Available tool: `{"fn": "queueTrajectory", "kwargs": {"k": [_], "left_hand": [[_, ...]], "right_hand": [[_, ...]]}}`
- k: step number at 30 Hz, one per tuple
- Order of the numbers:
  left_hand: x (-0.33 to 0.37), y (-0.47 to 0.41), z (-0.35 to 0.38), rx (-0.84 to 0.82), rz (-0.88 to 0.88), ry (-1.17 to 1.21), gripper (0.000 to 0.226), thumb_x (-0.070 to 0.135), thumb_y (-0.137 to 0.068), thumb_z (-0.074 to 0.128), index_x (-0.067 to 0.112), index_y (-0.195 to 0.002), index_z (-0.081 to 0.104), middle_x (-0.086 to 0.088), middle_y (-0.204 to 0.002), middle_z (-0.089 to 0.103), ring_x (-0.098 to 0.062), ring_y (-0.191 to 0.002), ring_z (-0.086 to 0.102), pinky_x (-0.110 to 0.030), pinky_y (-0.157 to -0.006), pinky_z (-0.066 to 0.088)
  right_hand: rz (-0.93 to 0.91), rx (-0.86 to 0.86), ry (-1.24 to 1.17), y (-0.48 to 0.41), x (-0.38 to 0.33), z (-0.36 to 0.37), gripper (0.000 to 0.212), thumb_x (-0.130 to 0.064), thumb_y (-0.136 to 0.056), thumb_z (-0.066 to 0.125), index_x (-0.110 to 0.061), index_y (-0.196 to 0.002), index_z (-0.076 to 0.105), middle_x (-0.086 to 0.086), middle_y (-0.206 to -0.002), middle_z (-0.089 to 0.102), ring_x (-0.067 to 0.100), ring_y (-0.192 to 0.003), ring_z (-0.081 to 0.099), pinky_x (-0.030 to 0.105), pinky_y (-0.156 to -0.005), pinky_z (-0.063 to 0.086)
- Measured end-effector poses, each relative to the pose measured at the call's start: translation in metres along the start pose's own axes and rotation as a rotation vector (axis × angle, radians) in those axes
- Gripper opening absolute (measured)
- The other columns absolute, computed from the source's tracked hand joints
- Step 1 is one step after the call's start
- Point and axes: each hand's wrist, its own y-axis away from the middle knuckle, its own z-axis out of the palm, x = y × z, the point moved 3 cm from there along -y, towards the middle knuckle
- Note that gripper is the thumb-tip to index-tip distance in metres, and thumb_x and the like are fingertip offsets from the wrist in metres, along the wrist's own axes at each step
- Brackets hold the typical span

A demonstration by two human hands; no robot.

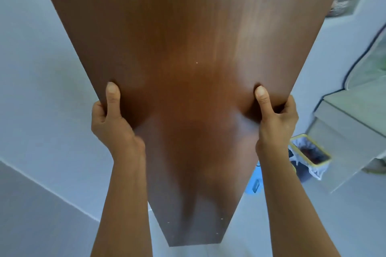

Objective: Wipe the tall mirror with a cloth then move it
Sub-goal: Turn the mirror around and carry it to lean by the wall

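Hands clamp the tall mirror (188, 48) by its two long edges, brown wooden back facing the person, so the glass itself is out of sight. The left hand (112, 119) has its thumb flat on the backing and its fingers curled round the left edge; the right hand (275, 119) mirrors that on the right edge. Each grip is pressed together on the panel, thumb against hidden fingers.

The mirror stands upright, or nearly so, directly in front of the person. Its lower end (196, 236) shows near the pale floor (292, 225), though whether it touches the floor or hangs just above cannot be told. No cloth is in view, so the moving part of the task looks to be the step in hand.

Risks from here, as I judge them: the backing is smooth, and a pinch held only at the edges could slide if the weight shifts, dropping the bottom corner onto the hard floor. The panel also blocks most of the forward view, so the blue object (253, 185) on the floor just beside the mirror's right edge and the lined bin (309, 156) farther right could be kicked or clipped. The top end runs out of frame and could strike something overhead.
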Motion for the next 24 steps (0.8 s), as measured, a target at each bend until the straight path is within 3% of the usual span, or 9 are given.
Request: {"fn": "queueTrajectory", "kwargs": {"k": [4,10,15,19,24], "left_hand": [[-0.026,0.031,0.051,-0.073,-0.043,0.006,0.033,0.052,-0.079,0.076,0.025,-0.068,0.061,0.011,-0.077,0.065,-0.012,-0.079,0.058,-0.037,-0.086,0.059],[-0.065,0.087,0.122,-0.153,-0.077,0.019,0.04,0.052,-0.08,0.075,0.025,-0.065,0.051,0.01,-0.071,0.053,-0.011,-0.073,0.047,-0.027,-0.071,0.05],[-0.1,0.143,0.179,-0.195,-0.13,0.043,0.036,0.053,-0.078,0.076,0.026,-0.068,0.055,0.013,-0.074,0.056,-0.009,-0.076,0.049,-0.029,-0.077,0.051],[-0.126,0.185,0.225,-0.264,-0.184,0.07,0.031,0.053,-0.078,0.076,0.027,-0.07,0.063,0.013,-0.081,0.062,-0.008,-0.083,0.055,-0.032,-0.089,0.055],[-0.156,0.222,0.278,-0.334,-0.262,0.094,0.043,0.061,-0.072,0.078,0.028,-0.068,0.051,0.007,-0.083,0.049,-0.014,-0.084,0.046,-0.031,-0.081,0.045]], "right_hand": [[-0.027,0.088,0.003,-0.039,-0.008,-0.049,0.028,-0.039,-0.073,0.08,-0.026,-0.077,0.057,-0.013,-0.075,0.059,0.0,-0.067,0.054,0.01,-0.066,0.043],[-0.059,0.168,-0.006,-0.096,-0.019,-0.12,0.033,-0.035,-0.075,0.079,-0.016,-0.097,0.063,-0.012,-0.085,0.067,-0.002,-0.077,0.061,0.011,-0.072,0.045],[-0.094,0.211,0.039,-0.144,-0.026,-0.185,0.027,-0.038,-0.074,0.079,-0.022,-0.086,0.061,-0.014,-0.081,0.065,0.0,-0.076,0.06,0.016,-0.075,0.046],[-0.14,0.263,0.04,-0.176,-0.037,-0.233,0.029,-0.035,-0.075,0.079,-0.018,-0.09,0.061,-0.013,-0.082,0.065,-0.001,-0.076,0.059,0.014,-0.074,0.045],[-0.182,0.342,0.059,-0.214,-0.047,-0.281,0.031,-0.036,-0.075,0.079,-0.016,-0.089,0.059,-0.011,-0.082,0.064,0.002,-0.076,0.059,0.016,-0.075,0.046]]}}
